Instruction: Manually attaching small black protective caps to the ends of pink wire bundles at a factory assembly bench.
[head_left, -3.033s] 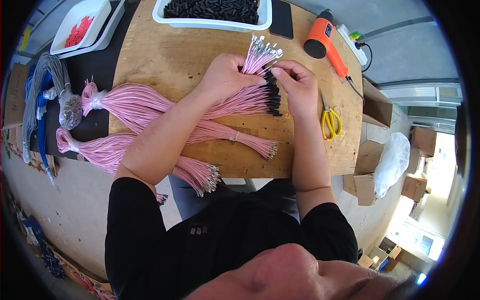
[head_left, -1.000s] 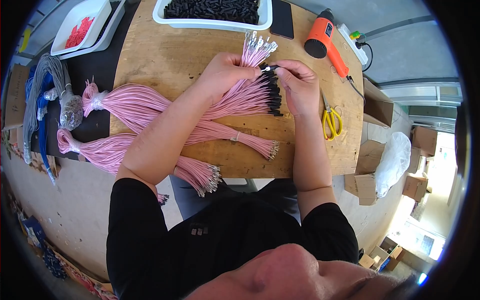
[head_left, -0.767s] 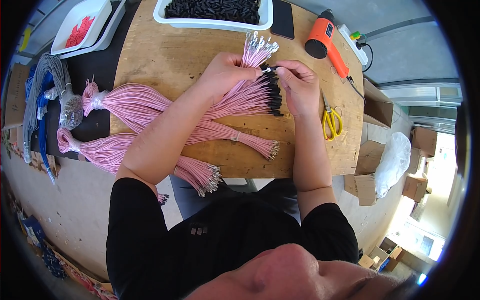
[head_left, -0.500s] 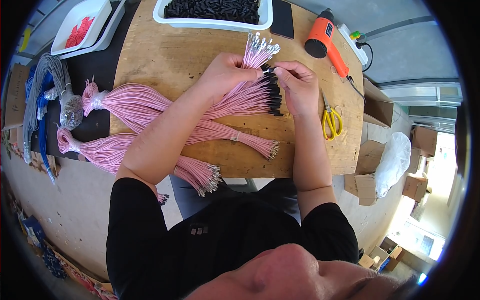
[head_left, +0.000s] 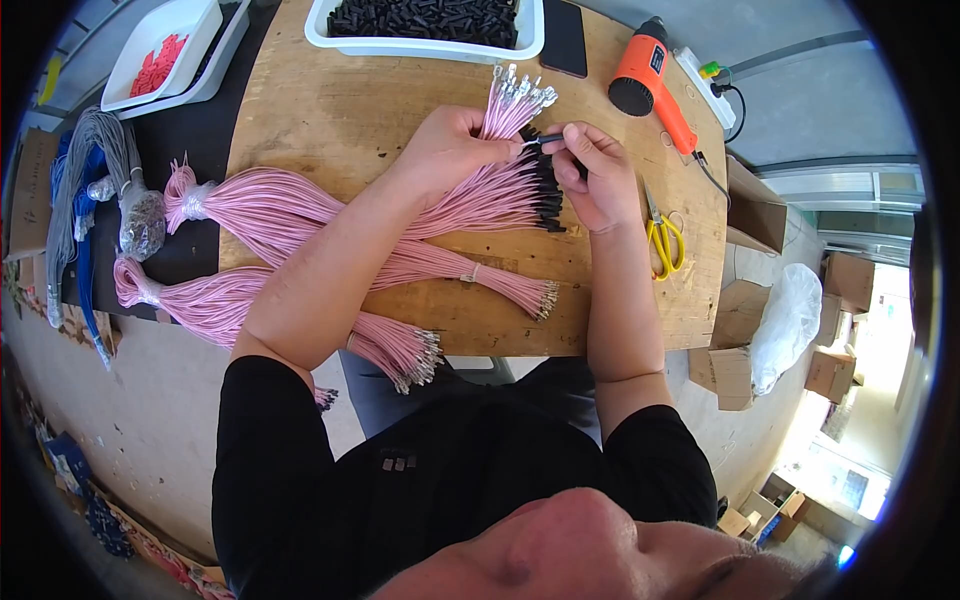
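Note:
My left hand (head_left: 452, 150) is closed round a bunch of pink wires (head_left: 502, 120), whose bare metal terminals fan out above the fingers. Between thumb and forefinger it pinches one wire by its silvery terminal end. My right hand (head_left: 598, 172) is closed on a short black sleeve (head_left: 549, 138), held level at that terminal's tip; whether the terminal has entered it I cannot tell. Just below, many wires of the same bundle end in black sleeves (head_left: 548, 195). More tied pink wire bundles (head_left: 275, 200) lie under and beside my left forearm.
A white tray of black sleeves (head_left: 425, 45) stands at the far edge beside a dark phone (head_left: 564, 38). To the right lie an orange heat gun (head_left: 652, 85), a power strip (head_left: 705, 88) and yellow-handled scissors (head_left: 663, 245). Another tray (head_left: 165, 55) holds red pieces; grey wires (head_left: 95, 160) lie left.
My right fingers have shifted slightly right along the black sleeve, so more of it shows. My left hand stays almost where it was.

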